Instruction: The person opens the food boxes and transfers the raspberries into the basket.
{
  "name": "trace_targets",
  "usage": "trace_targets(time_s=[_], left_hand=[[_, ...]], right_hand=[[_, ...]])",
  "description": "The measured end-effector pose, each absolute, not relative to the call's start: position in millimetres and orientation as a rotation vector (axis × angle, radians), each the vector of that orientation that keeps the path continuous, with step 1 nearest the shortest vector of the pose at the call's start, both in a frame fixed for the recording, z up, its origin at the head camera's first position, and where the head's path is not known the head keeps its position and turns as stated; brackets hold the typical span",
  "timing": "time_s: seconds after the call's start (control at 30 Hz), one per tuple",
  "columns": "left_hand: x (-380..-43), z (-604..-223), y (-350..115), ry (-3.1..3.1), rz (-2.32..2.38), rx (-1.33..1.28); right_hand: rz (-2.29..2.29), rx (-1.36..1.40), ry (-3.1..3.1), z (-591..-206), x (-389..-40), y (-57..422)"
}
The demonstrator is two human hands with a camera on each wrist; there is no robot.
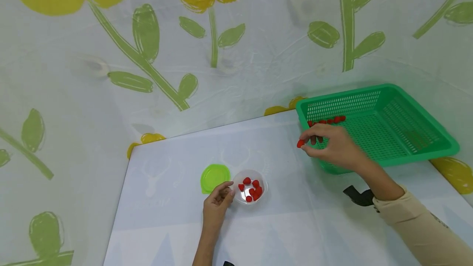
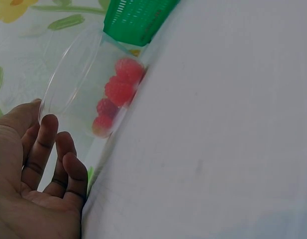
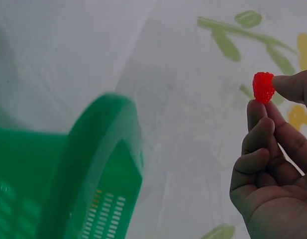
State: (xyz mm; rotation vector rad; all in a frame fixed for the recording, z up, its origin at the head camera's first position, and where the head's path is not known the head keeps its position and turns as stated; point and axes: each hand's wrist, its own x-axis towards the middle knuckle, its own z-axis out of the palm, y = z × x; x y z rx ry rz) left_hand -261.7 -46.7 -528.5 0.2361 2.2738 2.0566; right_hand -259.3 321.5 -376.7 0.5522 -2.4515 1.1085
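Right grip pinches one berry just off the basket's 9 o'clock side, left grip pinches the cup at 9 o'clock; transfer looks partway, several berries in cup, a row in basket.

a beige sleeve clothes the right arm, its plain cloth creased in soft folds just behind the cuff. farther up the arm than the cuff sits a small dark marking, too small to read. just beside the cuff juts a curved black fitting with a blunt end. beyond the cuff the right hand is bare. well apart from the cuff, the left hand is bare too.
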Motion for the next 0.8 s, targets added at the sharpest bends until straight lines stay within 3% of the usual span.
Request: trace_targets(time_s=[0.5,0.8], left_hand=[[-261.6,-526.5,-45.5,2.260,2.067,0.204],[-261.4,-524.7,-45.0,2.247,2.076,0.193]], right_hand=[[1.068,0.257,-2.609,-363.2,-260.1,356.3],[0.965,0.264,-2.643,-357.3,-266.4,374.0]])
